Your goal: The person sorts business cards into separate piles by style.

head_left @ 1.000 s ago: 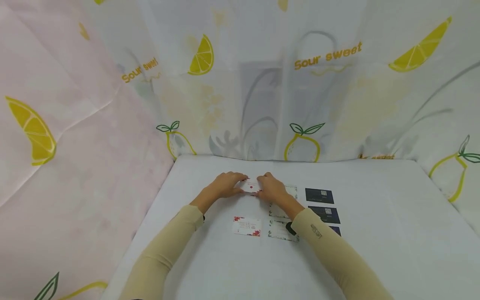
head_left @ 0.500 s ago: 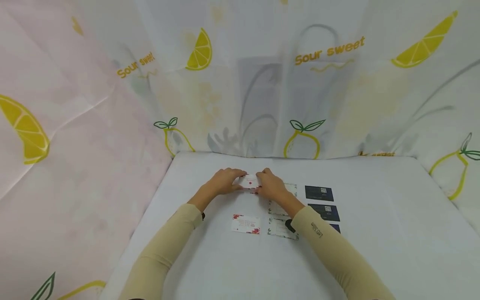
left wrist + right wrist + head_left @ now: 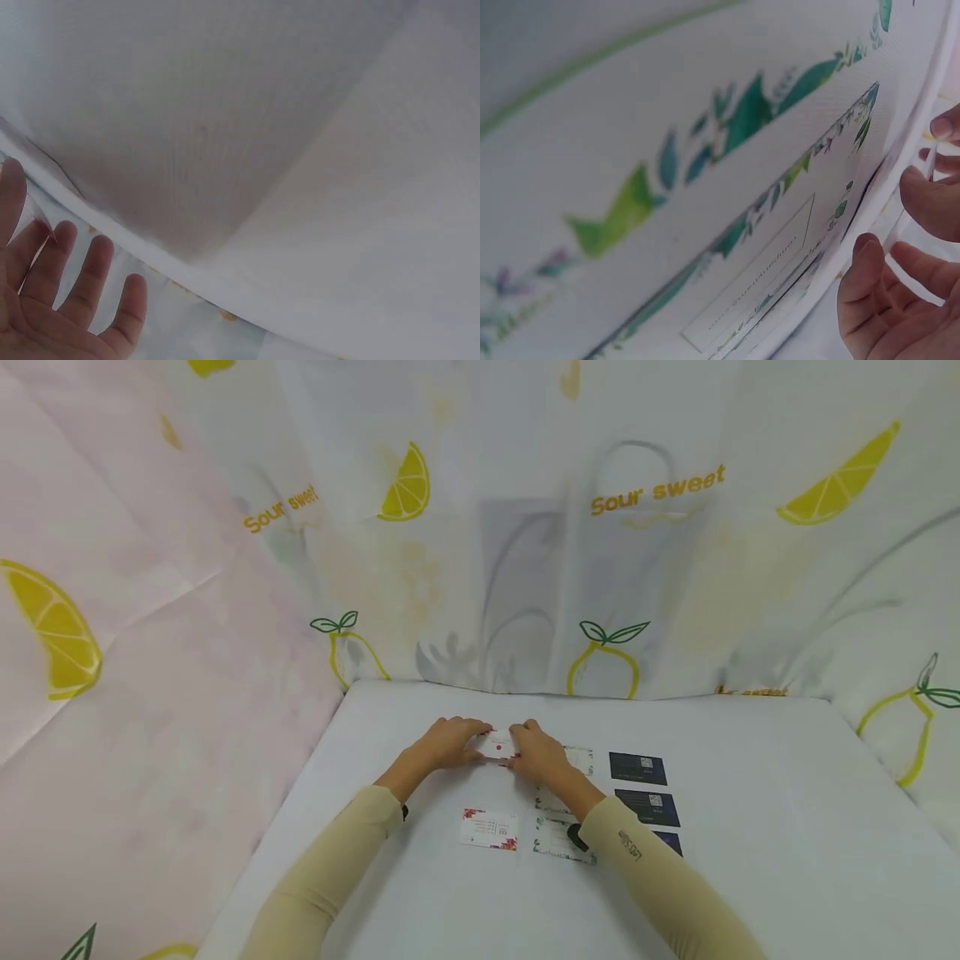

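A small white card (image 3: 498,745) with a red dot and red floral corners is held between both hands at the far middle of the table. My left hand (image 3: 447,744) pinches its left edge between thumb and fingers. On the opposite edge, my right hand (image 3: 542,753) grips with thumb and fingertips. The left wrist view has the left hand (image 3: 71,300) at lower left, its other fingers spread and a sliver of card by the thumb. In the right wrist view both hands meet the card's thin edge (image 3: 897,229) at the right.
Nearer on the white table (image 3: 435,902) lies a red-flowered card (image 3: 488,829). Beside it are leaf-bordered cards (image 3: 564,841), partly under the right forearm. Dark blue cards (image 3: 637,767) form a column to the right, the nearest partly covered by the sleeve. A lemon-print curtain (image 3: 517,568) stands behind.
The head view has tilted slightly up and down. Both hands keep their hold on the white card, with barely any movement over the table.
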Available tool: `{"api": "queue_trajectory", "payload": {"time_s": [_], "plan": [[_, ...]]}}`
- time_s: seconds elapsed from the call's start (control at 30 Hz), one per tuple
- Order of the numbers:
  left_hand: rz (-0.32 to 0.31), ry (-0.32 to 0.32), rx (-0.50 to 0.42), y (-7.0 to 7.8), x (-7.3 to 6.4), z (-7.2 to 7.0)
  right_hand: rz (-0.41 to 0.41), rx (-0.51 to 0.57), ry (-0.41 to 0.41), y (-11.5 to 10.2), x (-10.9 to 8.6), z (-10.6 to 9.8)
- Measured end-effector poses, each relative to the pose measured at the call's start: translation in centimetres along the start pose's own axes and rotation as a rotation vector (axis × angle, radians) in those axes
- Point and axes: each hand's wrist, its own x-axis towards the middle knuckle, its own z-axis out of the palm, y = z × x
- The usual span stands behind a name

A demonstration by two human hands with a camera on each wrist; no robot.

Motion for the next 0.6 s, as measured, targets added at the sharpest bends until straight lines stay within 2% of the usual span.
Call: {"api": "queue_trajectory", "payload": {"time_s": [0.17,0.43,0.6], "plan": [[-0.015,-0.017,-0.019,0.2,0.0,0.5,0.008,-0.026,0.015,0.3,0.0,0.7],[-0.027,-0.055,0.014,0.2,0.5,1.0,0.018,-0.037,-0.016,0.2,0.4,0.8],[-0.062,-0.087,0.021,0.4,0.9,1.1,0.055,-0.059,-0.050,0.0,0.8,0.9]]}}
